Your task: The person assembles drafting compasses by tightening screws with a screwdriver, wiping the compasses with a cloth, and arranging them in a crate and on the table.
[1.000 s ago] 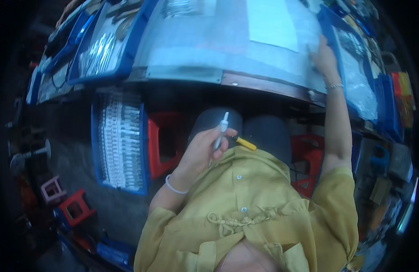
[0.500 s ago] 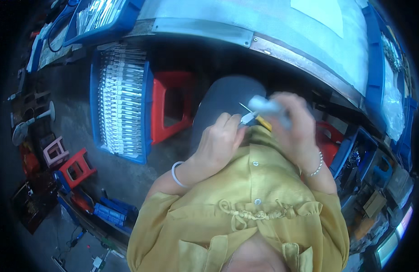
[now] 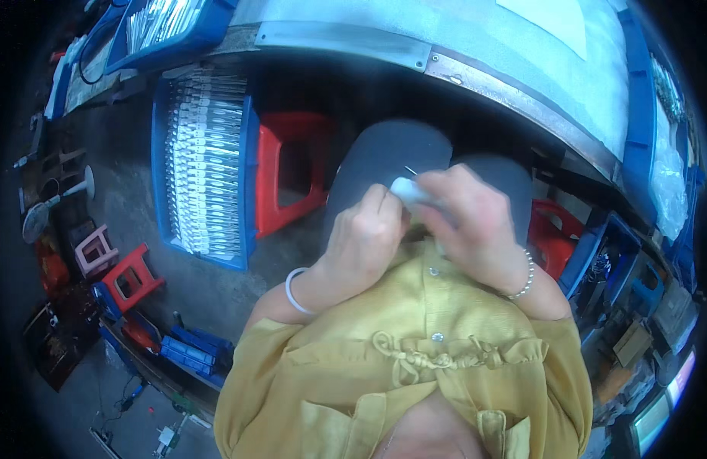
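Both my hands meet in front of my lap, close together. My left hand (image 3: 365,229) is closed, its fingers pinching a slim metal piece (image 3: 410,170) whose thin pointed tip sticks out past the fingers; most of it is hidden. Against that piece my right hand (image 3: 472,218) presses a soft white wad (image 3: 404,190) that looks like cloth, with the fingers curled round it. The yellow part seen before cannot be made out now.
Left of my legs, a blue crate (image 3: 157,183) full of stacked shiny metal pieces stands beside a red stool (image 3: 269,176). Ahead runs the pale worktable (image 3: 445,30) with a metal edge. Blue bins (image 3: 635,115) hold items at right. Another red stool (image 3: 135,279) stands farther left.
My right hand, with the white wad, has moved left and down onto the metal piece at my left hand. The yellow part has gone out of sight.
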Tool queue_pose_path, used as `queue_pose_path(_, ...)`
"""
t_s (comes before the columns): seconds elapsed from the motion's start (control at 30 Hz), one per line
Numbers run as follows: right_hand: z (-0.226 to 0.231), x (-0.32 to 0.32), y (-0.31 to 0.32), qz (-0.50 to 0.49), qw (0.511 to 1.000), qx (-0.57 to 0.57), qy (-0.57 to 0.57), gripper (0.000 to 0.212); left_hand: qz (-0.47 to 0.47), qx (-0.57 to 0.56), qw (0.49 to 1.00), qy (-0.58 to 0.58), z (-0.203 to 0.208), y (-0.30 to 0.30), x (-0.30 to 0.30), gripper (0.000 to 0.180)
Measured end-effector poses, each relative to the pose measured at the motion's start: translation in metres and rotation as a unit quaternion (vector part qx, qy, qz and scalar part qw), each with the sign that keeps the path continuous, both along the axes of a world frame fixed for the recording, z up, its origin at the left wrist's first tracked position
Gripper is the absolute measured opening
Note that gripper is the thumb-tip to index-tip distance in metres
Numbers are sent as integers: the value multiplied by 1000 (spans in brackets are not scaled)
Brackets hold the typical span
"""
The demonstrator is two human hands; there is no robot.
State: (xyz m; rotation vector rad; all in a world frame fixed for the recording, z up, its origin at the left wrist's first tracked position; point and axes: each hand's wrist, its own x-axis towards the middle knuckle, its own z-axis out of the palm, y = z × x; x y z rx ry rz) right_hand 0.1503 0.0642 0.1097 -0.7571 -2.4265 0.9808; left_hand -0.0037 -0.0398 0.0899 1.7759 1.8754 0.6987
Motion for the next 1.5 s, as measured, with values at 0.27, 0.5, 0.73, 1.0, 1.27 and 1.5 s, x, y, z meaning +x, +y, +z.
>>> queue_pose_path(0.27,-12,-11,3,-14,999,24,-21,30,5,2,1000,-14,-2,3,-10,22)
queue_pose_path(0.5,-18,-11,-5,-13,999,30,8,30,92,-286,825,-479,-12,1,-24,27)
queue_pose_path(0.73,-6,-8,1,36,998,-21,-56,24,116,-365,611,-693,-26,-1,-33,27)
queue_pose_path(1.0,-15,-23,18,23,996,-59,-60,25,-25,58,998,10,-8,-4,-12,26)
queue_pose_path(1.27,-21,-29,34,-80,996,-31,-8,28,-24,26,997,-75,-12,-1,-29,19)
queue_pose_path(1.5,-19,-10,20,-20,1000,17,-2,31,128,-364,559,-733,-9,-1,-44,26)
